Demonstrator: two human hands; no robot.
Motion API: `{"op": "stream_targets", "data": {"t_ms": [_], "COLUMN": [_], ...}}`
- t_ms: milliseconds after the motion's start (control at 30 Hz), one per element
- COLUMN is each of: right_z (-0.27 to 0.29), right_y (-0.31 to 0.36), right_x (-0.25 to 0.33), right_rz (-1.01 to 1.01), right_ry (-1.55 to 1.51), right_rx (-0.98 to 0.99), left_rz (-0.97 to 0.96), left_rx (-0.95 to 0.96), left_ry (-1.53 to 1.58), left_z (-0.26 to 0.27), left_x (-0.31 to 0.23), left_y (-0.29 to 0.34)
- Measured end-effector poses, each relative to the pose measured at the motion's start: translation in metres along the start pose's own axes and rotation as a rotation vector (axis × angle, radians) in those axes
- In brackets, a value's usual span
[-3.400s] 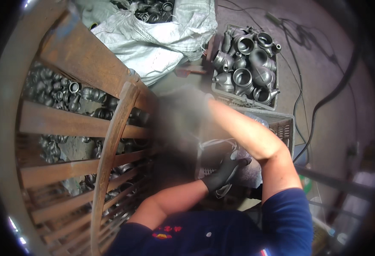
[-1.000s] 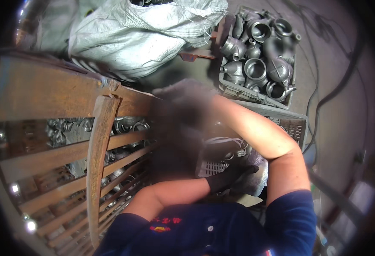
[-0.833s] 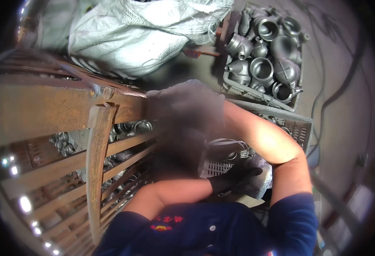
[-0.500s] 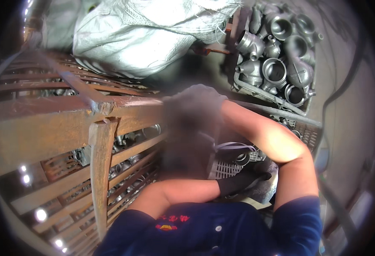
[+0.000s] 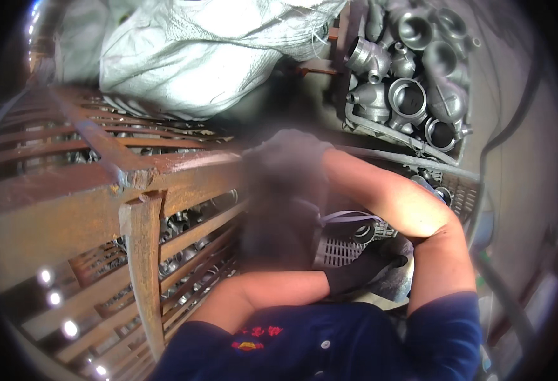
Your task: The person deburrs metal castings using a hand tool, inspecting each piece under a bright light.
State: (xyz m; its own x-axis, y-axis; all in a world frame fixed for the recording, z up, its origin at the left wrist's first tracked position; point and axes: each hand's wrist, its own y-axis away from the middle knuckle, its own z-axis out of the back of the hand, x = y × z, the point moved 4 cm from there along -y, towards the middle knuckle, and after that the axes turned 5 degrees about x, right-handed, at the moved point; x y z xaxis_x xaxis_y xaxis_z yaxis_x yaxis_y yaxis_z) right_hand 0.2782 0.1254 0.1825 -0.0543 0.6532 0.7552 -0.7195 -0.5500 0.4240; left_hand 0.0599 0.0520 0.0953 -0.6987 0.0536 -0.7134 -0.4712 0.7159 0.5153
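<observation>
Head view is tilting further down than moments ago, so the rusty metal cage (image 5: 133,190) of grey pipe fittings is filling more of the left. The left hand (image 5: 361,270), in a black glove, is gripping the grey plastic basket (image 5: 342,244). The right hand (image 5: 285,152) is blurred; its grip cannot be told. The crate (image 5: 412,136) above is holding large metal fittings (image 5: 409,95).

One head-worn fisheye view looks steeply down, close over the person's chest and folded arms. A rusty cage (image 5: 133,184) fills the left; a fittings crate (image 5: 412,70) sits far, upper right.
</observation>
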Motion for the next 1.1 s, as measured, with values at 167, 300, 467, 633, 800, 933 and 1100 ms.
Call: {"op": "stream_targets", "data": {"t_ms": [167, 300, 467, 633, 800, 933, 1100], "right_z": [0.002, -0.008, -0.014, -0.013, -0.012, -0.014, -0.002], "right_y": [0.008, -0.022, -0.029, -0.016, 0.001, -0.006, -0.001], "right_x": [-0.004, -0.034, -0.049, -0.030, -0.019, -0.008, 0.005], "right_rz": [0.264, 0.286, 0.315, 0.541, 0.524, 0.227, 0.377], "right_ry": [-0.310, -0.345, -0.468, -0.436, -0.334, 0.172, -0.063], "right_rx": [-0.050, 0.026, 0.042, 0.072, 0.114, 0.187, 0.045], "left_rz": [-0.030, 0.006, 0.009, 0.109, -0.104, 0.154, -0.031], "left_rx": [0.081, -0.107, 0.030, -0.017, 0.083, -0.005, 0.115], "left_ry": [0.227, 0.028, -0.017, 0.037, -0.031, 0.028, 0.126], "left_z": [-0.010, -0.004, 0.000, -0.001, -0.004, -0.002, -0.011], "left_x": [-0.003, -0.010, -0.018, -0.014, -0.014, 0.006, 0.001], "left_y": [0.004, 0.008, 0.006, 0.009, -0.002, -0.001, -0.003]}}
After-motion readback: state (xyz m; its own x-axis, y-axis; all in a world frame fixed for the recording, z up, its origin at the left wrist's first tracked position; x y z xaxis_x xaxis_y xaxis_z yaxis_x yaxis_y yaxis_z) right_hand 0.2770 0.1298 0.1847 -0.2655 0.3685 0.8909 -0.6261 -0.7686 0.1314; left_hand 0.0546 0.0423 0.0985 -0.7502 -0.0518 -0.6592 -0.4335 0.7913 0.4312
